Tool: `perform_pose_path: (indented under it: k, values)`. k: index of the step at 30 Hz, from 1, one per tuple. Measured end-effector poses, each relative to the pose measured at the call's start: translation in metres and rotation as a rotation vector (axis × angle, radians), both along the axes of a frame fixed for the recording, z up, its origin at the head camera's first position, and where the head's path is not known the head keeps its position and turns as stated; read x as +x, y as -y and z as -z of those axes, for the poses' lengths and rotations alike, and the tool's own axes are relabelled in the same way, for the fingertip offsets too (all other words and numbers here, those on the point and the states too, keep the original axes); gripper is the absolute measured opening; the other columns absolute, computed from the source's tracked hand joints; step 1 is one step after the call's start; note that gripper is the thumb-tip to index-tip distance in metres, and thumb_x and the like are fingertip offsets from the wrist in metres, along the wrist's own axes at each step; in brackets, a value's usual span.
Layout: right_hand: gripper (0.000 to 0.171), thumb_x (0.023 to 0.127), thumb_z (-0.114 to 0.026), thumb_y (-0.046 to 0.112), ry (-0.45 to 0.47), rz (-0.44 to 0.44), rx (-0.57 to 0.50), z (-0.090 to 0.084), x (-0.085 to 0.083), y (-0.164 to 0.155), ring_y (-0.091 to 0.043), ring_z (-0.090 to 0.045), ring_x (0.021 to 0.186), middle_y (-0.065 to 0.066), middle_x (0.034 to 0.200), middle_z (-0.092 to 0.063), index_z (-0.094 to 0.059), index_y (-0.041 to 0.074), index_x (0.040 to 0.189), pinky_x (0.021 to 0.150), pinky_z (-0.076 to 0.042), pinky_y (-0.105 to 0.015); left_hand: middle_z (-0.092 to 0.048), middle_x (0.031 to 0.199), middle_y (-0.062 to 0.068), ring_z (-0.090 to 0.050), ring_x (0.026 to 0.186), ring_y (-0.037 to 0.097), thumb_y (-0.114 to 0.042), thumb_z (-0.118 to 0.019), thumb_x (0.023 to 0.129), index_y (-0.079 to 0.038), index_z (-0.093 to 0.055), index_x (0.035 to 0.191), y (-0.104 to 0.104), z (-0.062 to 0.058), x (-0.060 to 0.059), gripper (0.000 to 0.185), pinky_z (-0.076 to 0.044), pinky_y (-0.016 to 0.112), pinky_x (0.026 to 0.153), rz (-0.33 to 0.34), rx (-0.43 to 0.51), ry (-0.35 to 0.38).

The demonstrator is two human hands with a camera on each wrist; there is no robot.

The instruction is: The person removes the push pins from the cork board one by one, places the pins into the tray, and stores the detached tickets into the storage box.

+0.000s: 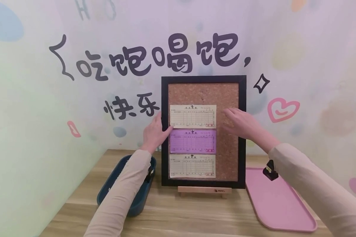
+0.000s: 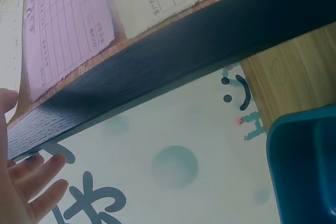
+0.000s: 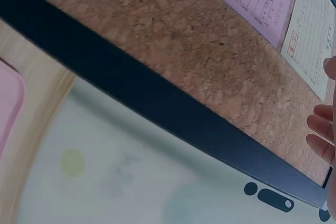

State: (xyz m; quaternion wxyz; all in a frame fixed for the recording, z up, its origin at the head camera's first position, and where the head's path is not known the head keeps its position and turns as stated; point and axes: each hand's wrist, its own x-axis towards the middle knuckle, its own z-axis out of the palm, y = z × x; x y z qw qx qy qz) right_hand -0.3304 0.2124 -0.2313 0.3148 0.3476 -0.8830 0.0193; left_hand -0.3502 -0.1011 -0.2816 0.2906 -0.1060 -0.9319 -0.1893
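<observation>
A black-framed cork board (image 1: 227, 93) stands upright on a small wooden easel (image 1: 204, 190). Three printed slips are pinned in a column on its left side: a cream slip (image 1: 192, 117) at the top, a purple slip (image 1: 192, 142) in the middle, another cream slip (image 1: 192, 167) below. My left hand (image 1: 157, 131) holds the frame's left edge, thumb in front near the top slip's lower corner, fingers at the outer side and back. My right hand (image 1: 240, 122) is in front of the cork's right part, fingers loosely extended toward the top slip, nothing held.
On the wooden table (image 1: 178, 217), a dark blue tray (image 1: 137, 210) lies left of the board, partly covered by my left sleeve. To the right is a pink tray (image 1: 284, 207) with a small black object (image 1: 270, 171) at its far end. A decorated wall (image 1: 195, 19) rises close behind.
</observation>
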Motion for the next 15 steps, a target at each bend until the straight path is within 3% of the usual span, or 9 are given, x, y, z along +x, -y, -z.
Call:
perform_pose_path:
  k: [6,12,15]
  values:
    - [0.047,0.078,-0.071,0.018,0.018,0.004,-0.006,-0.007,-0.002,0.01,-0.031,-0.059,0.092,-0.017,0.104,-0.06,-0.053,0.0,0.117,0.076,-0.049,-0.043,-0.043,0.135,0.018,-0.061,0.087,0.031,-0.043,-0.058,0.084,0.001,-0.027,0.139,-0.002,-0.001,-0.001,0.077,-0.049,0.04,0.069,0.003,0.038,-0.008]
    - [0.044,0.079,-0.069,0.019,-0.002,-0.022,-0.051,-0.011,-0.008,0.02,-0.03,-0.059,0.092,-0.016,0.105,-0.06,-0.054,-0.001,0.115,0.076,-0.049,-0.043,-0.042,0.136,0.019,-0.058,0.099,0.033,-0.042,-0.058,0.084,-0.002,-0.022,0.141,-0.005,-0.001,-0.003,0.079,-0.048,0.042,0.077,-0.009,0.09,0.03]
    - [0.044,0.08,-0.069,0.022,0.037,0.021,-0.093,-0.014,-0.011,0.027,-0.03,-0.059,0.093,-0.016,0.106,-0.06,-0.054,0.001,0.116,0.076,-0.048,-0.043,-0.042,0.135,0.019,-0.057,0.101,0.033,-0.042,-0.058,0.084,-0.002,-0.022,0.141,-0.007,0.0,-0.004,0.079,-0.048,0.041,0.079,-0.014,0.096,0.03]
